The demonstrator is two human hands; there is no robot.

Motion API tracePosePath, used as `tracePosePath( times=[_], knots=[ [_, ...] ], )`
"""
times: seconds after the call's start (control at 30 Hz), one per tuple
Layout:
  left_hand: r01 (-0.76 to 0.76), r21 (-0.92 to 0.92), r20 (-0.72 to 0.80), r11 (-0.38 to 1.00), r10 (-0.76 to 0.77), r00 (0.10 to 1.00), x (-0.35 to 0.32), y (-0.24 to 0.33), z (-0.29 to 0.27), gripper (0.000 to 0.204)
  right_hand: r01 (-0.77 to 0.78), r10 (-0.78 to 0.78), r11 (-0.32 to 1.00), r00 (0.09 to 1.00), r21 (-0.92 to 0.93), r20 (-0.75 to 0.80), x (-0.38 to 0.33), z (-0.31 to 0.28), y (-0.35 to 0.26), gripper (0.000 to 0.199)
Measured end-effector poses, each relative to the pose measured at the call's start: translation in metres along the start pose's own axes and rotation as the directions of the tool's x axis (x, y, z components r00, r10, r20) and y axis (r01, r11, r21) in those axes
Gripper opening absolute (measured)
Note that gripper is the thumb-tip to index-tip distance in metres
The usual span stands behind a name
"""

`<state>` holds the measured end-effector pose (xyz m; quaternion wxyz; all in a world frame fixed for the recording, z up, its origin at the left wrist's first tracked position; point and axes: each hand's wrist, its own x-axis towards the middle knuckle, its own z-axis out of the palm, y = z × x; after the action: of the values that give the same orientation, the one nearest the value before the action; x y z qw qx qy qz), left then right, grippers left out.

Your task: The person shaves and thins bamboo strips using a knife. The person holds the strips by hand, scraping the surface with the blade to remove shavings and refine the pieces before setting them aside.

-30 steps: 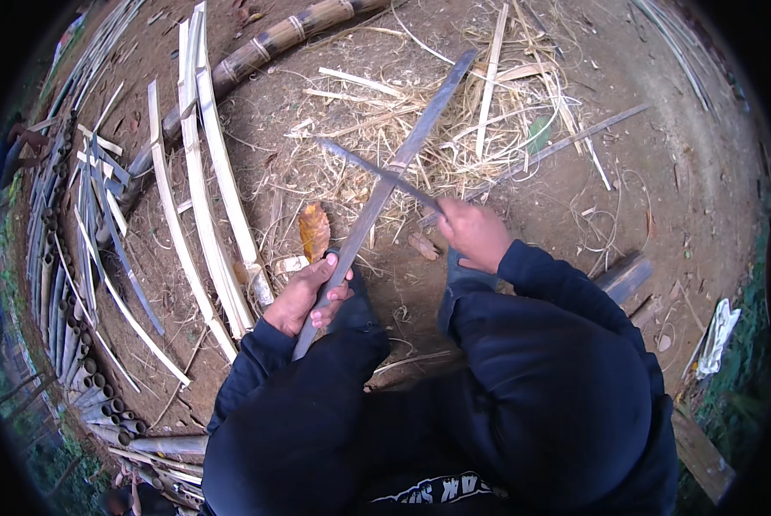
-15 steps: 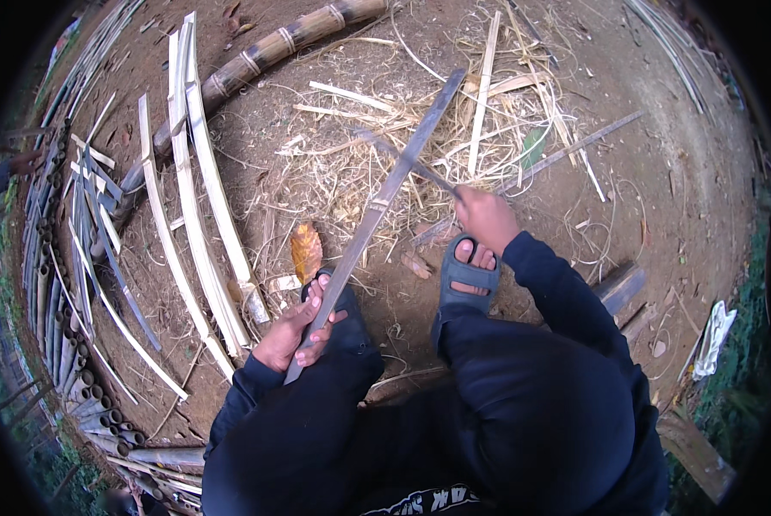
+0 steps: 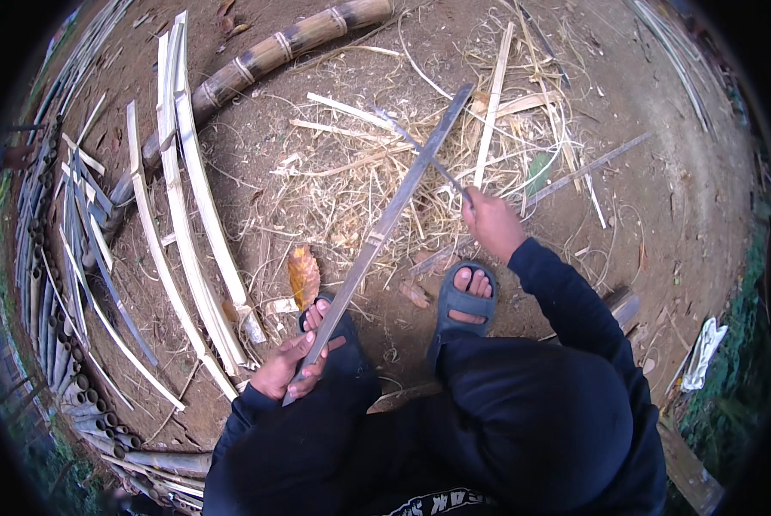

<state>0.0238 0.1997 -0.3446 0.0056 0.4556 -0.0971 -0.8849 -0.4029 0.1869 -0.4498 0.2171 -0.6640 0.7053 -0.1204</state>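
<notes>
My left hand (image 3: 291, 365) grips the strip (image 3: 351, 282): grey, pale-jointed. My right hand (image 3: 493, 222) clasps the knife (image 3: 450, 176) across the strip's far half.

There are two sandals (image 3: 469, 303), one held blade (image 3: 448, 175), one held strip (image 3: 375, 238).

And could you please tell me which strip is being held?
The long dark strip slanting up mid-view, its near end in the left hand; the other strips, pale and dark, lie unheld.

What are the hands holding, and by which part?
The left hand grips a bamboo strip near its lower end in the view; the right hand holds a knife by its lower-right end, which that hand mostly hides.
</notes>
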Motion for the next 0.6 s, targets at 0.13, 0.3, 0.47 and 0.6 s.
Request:
tracePosePath(
  times=[0.13, 0.3, 0.47, 0.6],
  knots=[
    [0.014, 0.030, 0.018, 0.999, -0.014, 1.000, 0.000, -0.005, -0.010, 0.044, 0.199, -0.197, 0.978, 0.980, -0.057, 0.038, -0.015, -0.012, -0.012, 0.017],
    [0.046, 0.008, 0.028, 0.999, -0.047, 0.999, 0.009, 0.002, -0.008, 0.047, -0.169, 0.167, 0.985, 0.985, -0.045, -0.042, 0.018, -0.009, 0.058, 0.017],
    [0.022, -0.014, 0.029, 1.000, -0.021, 0.999, 0.002, -0.003, -0.019, 0.048, 0.314, -0.303, 0.946, 0.945, -0.084, 0.126, 0.011, -0.022, 0.005, 0.021],
    [0.054, -0.018, 0.023, 0.998, -0.053, 0.998, 0.007, 0.006, -0.008, 0.048, -0.121, 0.117, 0.992, 0.986, -0.032, -0.118, 0.062, -0.017, 0.077, 0.018]
  ],
)
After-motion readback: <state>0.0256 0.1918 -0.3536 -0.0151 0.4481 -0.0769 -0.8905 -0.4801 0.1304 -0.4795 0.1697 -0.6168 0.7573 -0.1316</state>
